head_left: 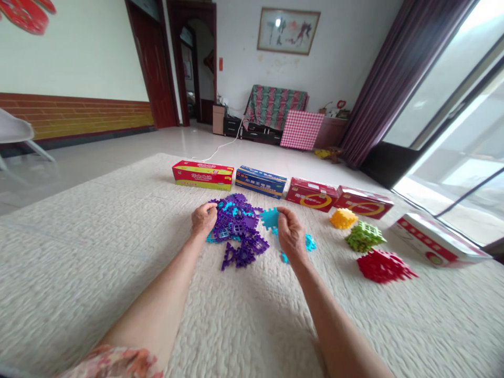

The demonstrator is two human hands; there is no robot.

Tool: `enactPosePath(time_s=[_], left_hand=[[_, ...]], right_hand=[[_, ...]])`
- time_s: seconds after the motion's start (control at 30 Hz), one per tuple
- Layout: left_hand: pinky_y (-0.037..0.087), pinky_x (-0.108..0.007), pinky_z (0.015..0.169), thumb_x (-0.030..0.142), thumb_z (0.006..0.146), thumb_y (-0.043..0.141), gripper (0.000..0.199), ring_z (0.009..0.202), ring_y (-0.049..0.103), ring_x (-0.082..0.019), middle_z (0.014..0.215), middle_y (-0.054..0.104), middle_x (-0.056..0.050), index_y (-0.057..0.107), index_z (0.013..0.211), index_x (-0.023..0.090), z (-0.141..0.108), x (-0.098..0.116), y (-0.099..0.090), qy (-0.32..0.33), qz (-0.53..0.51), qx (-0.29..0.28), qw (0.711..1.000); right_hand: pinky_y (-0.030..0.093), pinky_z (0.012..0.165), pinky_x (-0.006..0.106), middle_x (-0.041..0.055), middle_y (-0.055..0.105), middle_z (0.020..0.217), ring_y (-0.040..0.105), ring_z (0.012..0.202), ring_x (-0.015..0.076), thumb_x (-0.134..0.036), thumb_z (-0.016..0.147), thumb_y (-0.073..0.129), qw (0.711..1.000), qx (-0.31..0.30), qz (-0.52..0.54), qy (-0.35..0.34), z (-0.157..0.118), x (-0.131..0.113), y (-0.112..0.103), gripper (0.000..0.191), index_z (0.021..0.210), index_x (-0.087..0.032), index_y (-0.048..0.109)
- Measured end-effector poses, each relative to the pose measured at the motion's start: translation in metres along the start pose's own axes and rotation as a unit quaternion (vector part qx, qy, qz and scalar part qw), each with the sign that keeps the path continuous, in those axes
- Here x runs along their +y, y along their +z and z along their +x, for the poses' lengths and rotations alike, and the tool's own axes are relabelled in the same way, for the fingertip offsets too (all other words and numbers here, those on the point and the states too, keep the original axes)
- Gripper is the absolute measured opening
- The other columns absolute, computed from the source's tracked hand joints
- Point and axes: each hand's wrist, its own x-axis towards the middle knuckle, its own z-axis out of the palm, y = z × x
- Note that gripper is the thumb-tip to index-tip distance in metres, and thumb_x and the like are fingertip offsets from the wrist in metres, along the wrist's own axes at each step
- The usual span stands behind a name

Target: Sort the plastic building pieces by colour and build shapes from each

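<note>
Head view: pinching a flat, tooth-edged cyan piece [269,218] by its right end in the right hand [290,230], with thumb and fingers closed on it, just beside the right side of a pile of purple and cyan pieces [240,223]. With the left hand [205,218], meeting the left edge of the pile, fingertips drawn together; cannot tell whether gripping anything or only touching. Around the right hand and partly hidden by it, loose cyan pieces [311,242] on the cream quilted cover [236,325].

Could lose the cyan piece through so narrow a hold, if snagged by its teeth on the purple ones alongside. Could also brush the loose cyan pieces with the heel of the right hand, being hard to see there, and push them into the pile. On the left, could drag several along by tugging at just one, with teeth perhaps hooked together, and spread the pile over the cover. Could topple the green stack [365,237] or scatter the red heap [384,266] by swinging the right forearm [334,310] too far outward; probably less likely to disturb the yellow stack [343,218], farther back.
</note>
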Motion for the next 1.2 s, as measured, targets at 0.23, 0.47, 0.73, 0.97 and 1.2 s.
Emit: enactPosePath(time_s=[0.23,0.47,0.73,0.97,1.2], left_hand=[[0.048,-0.028,0.089,0.021,0.076,0.05,0.03,0.094,0.067,-0.021,0.099,0.074,-0.003,0.074,0.093,0.021,0.0,0.001,-0.001,-0.002,-0.005,-0.002,1.0],[0.048,-0.029,0.09,0.022,0.075,0.051,0.029,0.095,0.067,-0.02,0.099,0.074,-0.004,0.074,0.093,0.02,0.002,-0.005,0.001,-0.015,-0.033,0.009,0.999],[0.05,-0.026,0.082,0.018,0.07,0.043,0.035,0.088,0.067,-0.018,0.09,0.075,-0.004,0.073,0.09,0.018,0.007,-0.012,0.0,-0.076,-0.135,0.061,0.986],[0.05,-0.026,0.082,0.016,0.071,0.042,0.035,0.088,0.067,-0.017,0.09,0.074,-0.003,0.072,0.088,0.018,0.007,-0.01,-0.002,-0.076,-0.144,0.059,0.985],[0.051,-0.024,0.074,0.017,0.073,0.044,0.032,0.083,0.067,-0.017,0.088,0.074,-0.004,0.071,0.09,0.018,0.01,-0.013,0.002,-0.096,-0.163,0.06,0.98]], right_hand=[[0.044,0.067,0.03,0.0041,0.064,0.068,0.057,0.064,0.0181,-0.031,0.082,0.039,0.973,0.011,-0.23,0.016,0.015,0.035,-0.051,0.038,0.095,-0.016,0.071],[0.044,0.086,0.04,0.0116,0.064,0.106,0.057,0.097,0.0249,-0.025,0.084,0.042,0.95,0.031,-0.292,-0.109,0.009,0.039,-0.041,0.031,0.101,-0.017,0.066],[0.041,0.089,0.034,0.0059,0.066,0.104,0.057,0.098,0.0199,-0.016,0.086,0.049,0.922,-0.225,-0.189,-0.251,-0.028,-0.012,0.026,0.022,0.1,-0.021,0.065],[0.037,0.09,0.038,0.0068,0.063,0.114,0.052,0.106,0.0231,-0.022,0.079,0.06,0.872,-0.324,-0.248,-0.271,-0.034,-0.038,0.075,0.03,0.108,-0.02,0.061],[0.033,0.089,0.037,0.0049,0.066,0.103,0.053,0.1,0.021,-0.023,0.086,0.053,0.872,-0.317,-0.256,-0.27,-0.035,-0.037,0.08,0.018,0.1,-0.021,0.064]])
